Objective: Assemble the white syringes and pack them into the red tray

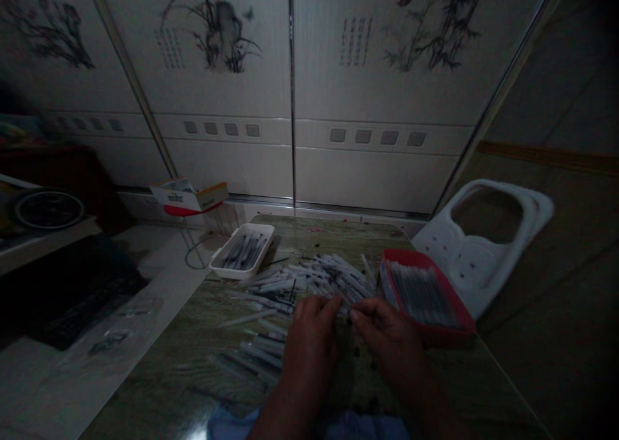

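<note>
My left hand (pixel 314 330) and my right hand (pixel 389 337) are close together over the near side of a heap of slender white sticks (pixel 309 277) that look like pens or pen barrels. The fingers of both hands are pinched closed. Something small and dark shows at the right fingertips, too dim to name; what the left fingers hold is hidden. Left of my left hand lies a looser group of pale sticks (pixel 264 356). A red basket (pixel 457 298) packed with upright-looking thin pieces stands beside my right hand. Small dark bits lie scattered on the table below my hands.
A white tray (pixel 236 274) of dark-and-white sticks stands at the far left of the wooden-patterned table (pixel 159 375). Behind it, a printed carton (pixel 186 198) rests on a red stool. A white plastic chair (pixel 507 272) is at the right, and sliding panels (pixel 232 169) close off the back.
</note>
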The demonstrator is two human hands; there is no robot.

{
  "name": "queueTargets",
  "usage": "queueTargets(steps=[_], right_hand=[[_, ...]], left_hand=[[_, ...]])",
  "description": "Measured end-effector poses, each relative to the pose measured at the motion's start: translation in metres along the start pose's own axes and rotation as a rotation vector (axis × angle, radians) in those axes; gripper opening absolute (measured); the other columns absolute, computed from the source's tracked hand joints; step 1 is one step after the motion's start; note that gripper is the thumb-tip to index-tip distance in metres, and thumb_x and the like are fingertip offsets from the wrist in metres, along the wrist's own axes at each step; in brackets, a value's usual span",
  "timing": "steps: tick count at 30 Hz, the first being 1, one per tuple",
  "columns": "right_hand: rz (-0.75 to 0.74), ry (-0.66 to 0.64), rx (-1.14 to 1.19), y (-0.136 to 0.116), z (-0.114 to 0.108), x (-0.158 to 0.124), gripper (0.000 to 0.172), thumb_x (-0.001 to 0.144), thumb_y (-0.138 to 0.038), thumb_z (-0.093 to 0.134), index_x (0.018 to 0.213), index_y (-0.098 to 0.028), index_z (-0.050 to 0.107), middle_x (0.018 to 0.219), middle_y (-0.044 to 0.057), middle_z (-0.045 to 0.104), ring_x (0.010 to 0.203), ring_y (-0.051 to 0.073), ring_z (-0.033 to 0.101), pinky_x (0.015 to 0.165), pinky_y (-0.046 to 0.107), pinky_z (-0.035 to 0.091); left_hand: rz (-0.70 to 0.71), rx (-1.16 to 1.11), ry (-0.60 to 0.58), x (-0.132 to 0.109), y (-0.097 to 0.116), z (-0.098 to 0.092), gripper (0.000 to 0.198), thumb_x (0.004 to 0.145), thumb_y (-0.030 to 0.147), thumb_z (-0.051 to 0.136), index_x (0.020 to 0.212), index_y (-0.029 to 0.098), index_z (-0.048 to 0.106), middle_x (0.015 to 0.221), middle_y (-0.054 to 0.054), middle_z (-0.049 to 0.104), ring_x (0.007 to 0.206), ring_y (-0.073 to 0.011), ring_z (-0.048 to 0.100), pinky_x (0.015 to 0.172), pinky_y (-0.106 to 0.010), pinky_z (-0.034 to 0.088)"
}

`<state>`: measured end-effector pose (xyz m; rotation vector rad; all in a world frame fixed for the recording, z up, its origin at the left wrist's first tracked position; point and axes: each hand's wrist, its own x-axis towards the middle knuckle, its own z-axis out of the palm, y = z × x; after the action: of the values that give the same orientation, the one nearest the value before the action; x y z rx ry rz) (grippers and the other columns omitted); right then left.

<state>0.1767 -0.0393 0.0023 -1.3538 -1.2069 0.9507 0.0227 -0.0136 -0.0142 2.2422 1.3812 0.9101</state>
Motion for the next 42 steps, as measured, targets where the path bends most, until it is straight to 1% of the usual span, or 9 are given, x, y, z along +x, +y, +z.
queueTargets(steps=[4, 11, 16, 20, 25, 29, 32, 38, 42], right_hand=[[-0.031, -0.004, -0.006, 0.001, -0.001, -0.001, 0.023, 0.089, -0.042, 0.065, 0.091, -0.020, 0.069, 0.081, 0.001, 0.067, 0.076, 0.018, 0.062, 0.067, 0.027, 0.048], [0.037, -0.048, 0.022, 0.003, 0.000, 0.001, 0.027, 0.085, -0.039, 0.068, 0.105, -0.020, 0.068, 0.095, 0.005, 0.071, 0.085, 0.021, 0.066, 0.070, 0.030, 0.051], [0.048, -0.069, -0.018, 0.002, 0.000, -0.001, 0.027, 0.090, -0.043, 0.063, 0.101, -0.019, 0.068, 0.085, 0.003, 0.070, 0.076, 0.019, 0.064, 0.065, 0.028, 0.048], [-0.027, -0.039, -0.157, 0.004, -0.002, -0.001, 0.029, 0.092, -0.048, 0.061, 0.087, -0.019, 0.067, 0.071, 0.000, 0.062, 0.067, 0.018, 0.058, 0.059, 0.027, 0.043], [-0.146, 0.001, -0.306, 0.003, -0.004, 0.000, 0.041, 0.096, -0.052, 0.053, 0.067, -0.022, 0.053, 0.062, -0.003, 0.052, 0.061, 0.016, 0.051, 0.056, 0.028, 0.037], [-0.159, -0.036, -0.263, -0.001, -0.004, -0.002, 0.036, 0.101, -0.050, 0.043, 0.085, -0.023, 0.060, 0.077, 0.000, 0.062, 0.073, 0.019, 0.059, 0.066, 0.029, 0.043], [-0.160, -0.027, -0.275, 0.001, -0.003, -0.001, 0.029, 0.100, -0.048, 0.047, 0.096, -0.023, 0.062, 0.085, 0.001, 0.066, 0.079, 0.020, 0.062, 0.069, 0.030, 0.045], [-0.157, 0.022, -0.402, 0.006, -0.005, 0.000, 0.036, 0.098, -0.049, 0.050, 0.072, -0.024, 0.054, 0.066, -0.001, 0.057, 0.064, 0.019, 0.055, 0.060, 0.030, 0.038], [-0.129, -0.027, -0.342, -0.003, -0.008, -0.005, 0.038, 0.102, -0.048, 0.040, 0.078, -0.024, 0.057, 0.071, 0.000, 0.059, 0.067, 0.019, 0.057, 0.062, 0.031, 0.040]], left_hand=[[-0.002, -0.005, -0.013, -0.001, 0.002, -0.001, 0.053, 0.087, 0.007, 0.049, 0.136, 0.024, 0.061, 0.117, -0.010, 0.063, 0.111, -0.0273, 0.051, 0.093, -0.041, 0.045], [-0.034, -0.007, -0.021, 0.000, 0.004, -0.005, 0.055, 0.086, 0.006, 0.050, 0.136, 0.024, 0.061, 0.117, -0.010, 0.063, 0.111, -0.0267, 0.052, 0.094, -0.041, 0.045], [-0.016, -0.017, -0.015, -0.001, 0.003, -0.005, 0.055, 0.086, 0.008, 0.050, 0.136, 0.027, 0.061, 0.115, -0.009, 0.063, 0.109, -0.0261, 0.052, 0.091, -0.040, 0.045], [-0.009, -0.024, -0.015, -0.002, 0.004, -0.004, 0.054, 0.085, 0.007, 0.052, 0.135, 0.026, 0.062, 0.112, -0.010, 0.064, 0.107, -0.0272, 0.053, 0.089, -0.040, 0.046], [0.038, -0.035, -0.015, -0.001, 0.005, -0.004, 0.055, 0.086, 0.005, 0.050, 0.136, 0.027, 0.062, 0.113, -0.010, 0.064, 0.108, -0.0273, 0.053, 0.091, -0.041, 0.046], [0.038, -0.040, 0.000, -0.001, 0.004, -0.004, 0.055, 0.086, 0.005, 0.049, 0.135, 0.026, 0.062, 0.115, -0.010, 0.064, 0.108, -0.0266, 0.053, 0.091, -0.041, 0.046], [0.029, -0.032, 0.006, -0.001, 0.004, -0.003, 0.057, 0.084, 0.003, 0.050, 0.135, 0.025, 0.062, 0.113, -0.010, 0.064, 0.107, -0.0266, 0.054, 0.091, -0.040, 0.046], [0.046, -0.036, 0.002, -0.001, 0.005, -0.002, 0.052, 0.087, 0.007, 0.050, 0.134, 0.027, 0.062, 0.112, -0.010, 0.064, 0.106, -0.0265, 0.054, 0.089, -0.040, 0.046], [0.056, -0.050, -0.005, -0.001, 0.006, -0.001, 0.053, 0.085, 0.006, 0.051, 0.133, 0.027, 0.063, 0.112, -0.010, 0.064, 0.106, -0.0273, 0.054, 0.089, -0.040, 0.046]])
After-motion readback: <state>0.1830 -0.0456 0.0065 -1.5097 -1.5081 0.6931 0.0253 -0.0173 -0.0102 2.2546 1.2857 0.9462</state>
